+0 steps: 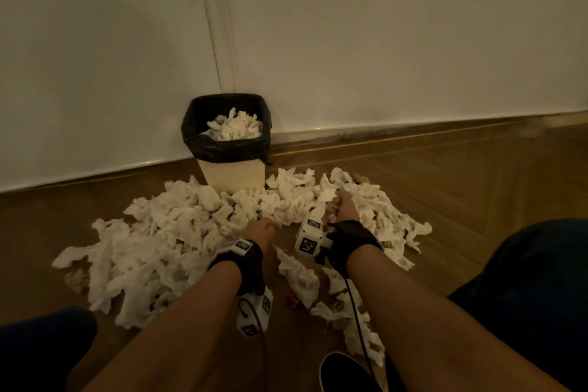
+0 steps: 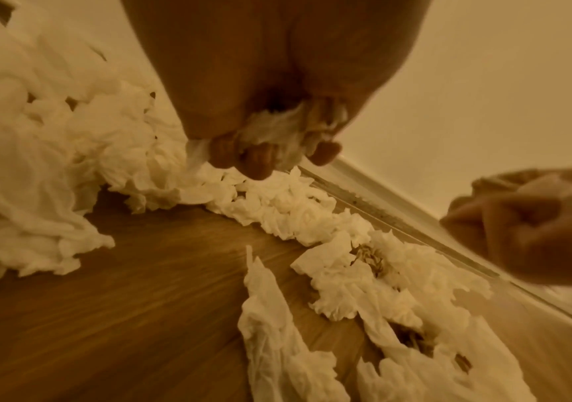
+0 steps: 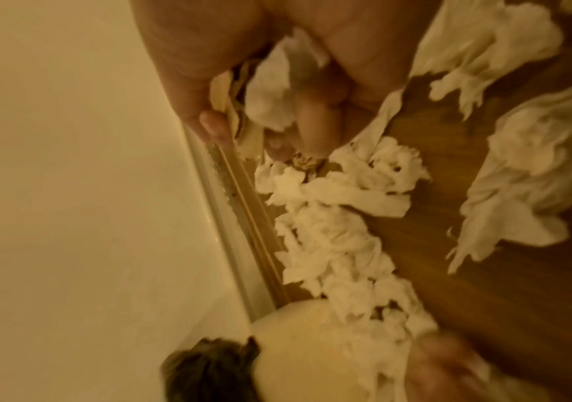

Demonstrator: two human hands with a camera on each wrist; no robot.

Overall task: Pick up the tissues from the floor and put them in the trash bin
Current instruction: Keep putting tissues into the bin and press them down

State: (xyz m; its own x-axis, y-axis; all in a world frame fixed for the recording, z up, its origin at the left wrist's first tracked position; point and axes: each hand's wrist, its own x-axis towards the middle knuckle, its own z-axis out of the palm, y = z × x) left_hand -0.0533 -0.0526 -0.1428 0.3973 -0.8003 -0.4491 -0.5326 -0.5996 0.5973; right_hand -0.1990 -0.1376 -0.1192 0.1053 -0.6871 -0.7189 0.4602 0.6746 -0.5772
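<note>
On the floor: tissues (image 1: 178,232) lie in a wide heap by the wall, spread left to right across the front of the bin (image 1: 227,143), some touching its base.
Bin: stands against the wall, lined with a black bag, part-filled with tissues; it lies ahead of both hands, slightly left of the midline.
Left hand (image 1: 261,231): fingers curled round a wad of tissue, low at the near edge of the heap; the left wrist view shows paper bunched between fingers (image 2: 258,160) and palm.
Right hand (image 1: 345,208): fingers curled round tissue and some brownish scraps, down in the right part of the heap.
Key relation: the bin mouth is up and forward from both fists; the left hand sits more directly in line with it, and the right must swing forward and leftward.
Step, judged: both grabs look made; lifting to the bin comes next.
Progress, judged: most of the heap is not yet cleared.
</note>
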